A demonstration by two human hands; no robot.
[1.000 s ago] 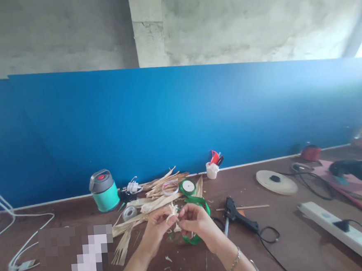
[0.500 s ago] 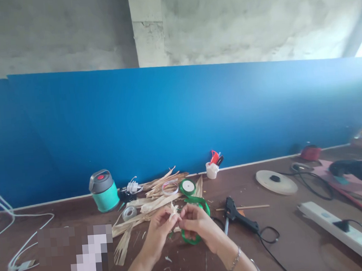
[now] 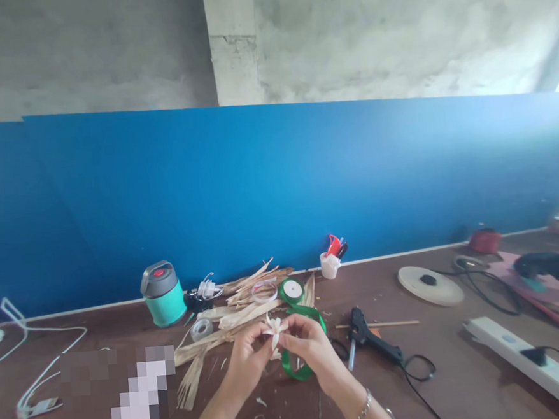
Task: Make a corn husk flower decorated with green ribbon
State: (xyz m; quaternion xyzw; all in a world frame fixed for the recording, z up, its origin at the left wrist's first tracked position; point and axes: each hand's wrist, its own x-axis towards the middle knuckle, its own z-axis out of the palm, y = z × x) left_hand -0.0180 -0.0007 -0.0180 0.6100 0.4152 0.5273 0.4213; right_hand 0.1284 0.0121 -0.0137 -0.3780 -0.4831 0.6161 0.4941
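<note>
Between my two hands is a small cream-white flower (image 3: 274,328) with narrow petals, apparently made of dried husk. My left hand (image 3: 252,352) pinches it from the left side, thumb and fingertips on its petals. From the right, my right hand (image 3: 305,338) pinches the opposite petals. Just behind the hands lie dried husk strips (image 3: 243,314) in a loose pile. A spool of green ribbon (image 3: 293,290) rests by the pile, and its loose green ribbon (image 3: 298,371) curls down behind my right hand.
A black glue gun (image 3: 372,337) lies right of my hands across a thin stick (image 3: 402,323). Farther right are a power strip (image 3: 534,357) and a round lid (image 3: 431,286). A teal container (image 3: 165,302), tape roll (image 3: 201,330), white cup with tools (image 3: 330,266) and white cable (image 3: 37,373) also lie around.
The flower has turned so its spread petals show more plainly between my fingertips. My right hand has opened its grip slightly along the petals. The view has shifted a little.
</note>
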